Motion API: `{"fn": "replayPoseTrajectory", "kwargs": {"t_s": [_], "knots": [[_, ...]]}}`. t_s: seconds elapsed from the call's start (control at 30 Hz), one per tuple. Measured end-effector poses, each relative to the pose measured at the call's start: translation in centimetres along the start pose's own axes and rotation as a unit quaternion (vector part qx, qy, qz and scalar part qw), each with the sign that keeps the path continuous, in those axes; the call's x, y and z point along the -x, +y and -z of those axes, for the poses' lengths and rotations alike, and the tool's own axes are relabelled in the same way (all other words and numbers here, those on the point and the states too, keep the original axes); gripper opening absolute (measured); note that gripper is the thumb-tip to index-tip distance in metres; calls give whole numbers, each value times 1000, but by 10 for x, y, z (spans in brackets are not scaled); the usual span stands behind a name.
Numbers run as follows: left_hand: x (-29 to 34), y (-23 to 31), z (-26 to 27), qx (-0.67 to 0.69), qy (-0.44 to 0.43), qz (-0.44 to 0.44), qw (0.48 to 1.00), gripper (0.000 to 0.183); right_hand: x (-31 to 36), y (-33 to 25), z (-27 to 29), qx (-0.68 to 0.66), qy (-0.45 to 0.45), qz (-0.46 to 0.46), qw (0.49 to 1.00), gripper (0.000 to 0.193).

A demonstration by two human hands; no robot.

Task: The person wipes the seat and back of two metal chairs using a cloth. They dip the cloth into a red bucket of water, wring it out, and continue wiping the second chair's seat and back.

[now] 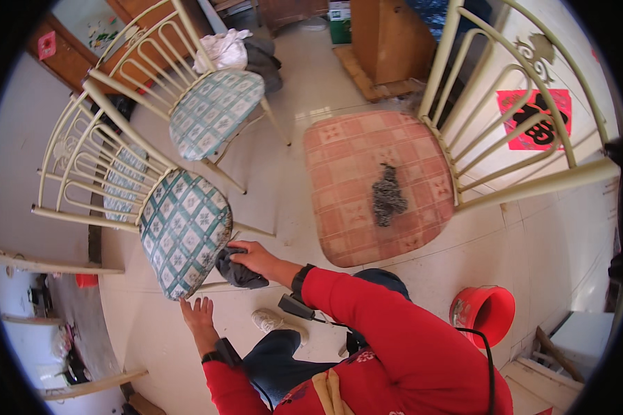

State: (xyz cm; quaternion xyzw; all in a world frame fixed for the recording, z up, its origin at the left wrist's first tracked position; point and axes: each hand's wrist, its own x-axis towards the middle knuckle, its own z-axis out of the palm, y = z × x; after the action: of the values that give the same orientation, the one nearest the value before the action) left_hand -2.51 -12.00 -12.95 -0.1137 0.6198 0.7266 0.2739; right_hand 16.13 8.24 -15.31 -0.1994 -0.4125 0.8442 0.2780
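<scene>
A cream metal-framed chair with a green-and-white checked seat [187,225] stands in front of me on the left. At the right edge of that seat, my right hand [253,259] grips a dark grey cloth [242,271], which hangs bunched below the fingers. My left hand [199,317] is at the near corner of the same seat, its fingers apart and the fingertips at the rim. To the right stands another cream chair with a pink checked seat [339,187]; a dark worn patch [389,197] marks its middle.
Behind, a third chair with a green checked seat [218,107] has a pale cloth bundle [225,48] beside it. A red bucket [472,311] stands on the tiled floor at right. A brown wooden cabinet [394,48] is at the back, and a red paper decoration [534,119] shows behind the right chair.
</scene>
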Motion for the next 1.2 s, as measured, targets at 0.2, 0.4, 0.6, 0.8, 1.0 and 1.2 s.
{"fn": "replayPoseTrajectory", "kwargs": {"t_s": [0.2, 0.4, 0.6, 0.8, 1.0, 1.2], "knots": [[70, -31, -23, -45, -116, 3, 992, 72, 31, -47, -1, -39, 7, 13, 999, 44], [167, -53, -69, -112, -343, -39, 932, 83, 95, -63, -4, 240, -49, 148, 958, 66], [206, -92, -65, -75, -255, 52, 963, 50, 169, -63, 8, 310, -143, 222, 913, 64], [237, -120, -43, -38, -250, 79, 964, 31, 229, -102, 37, 313, -166, 58, 934, 53], [249, -110, -27, 17, -210, 105, 972, 30, 247, -177, 120, 522, 180, 274, 788, 50], [256, -125, 2, 18, -206, 126, 970, 33, 245, -201, 200, 610, 276, 221, 710, 63]]}}
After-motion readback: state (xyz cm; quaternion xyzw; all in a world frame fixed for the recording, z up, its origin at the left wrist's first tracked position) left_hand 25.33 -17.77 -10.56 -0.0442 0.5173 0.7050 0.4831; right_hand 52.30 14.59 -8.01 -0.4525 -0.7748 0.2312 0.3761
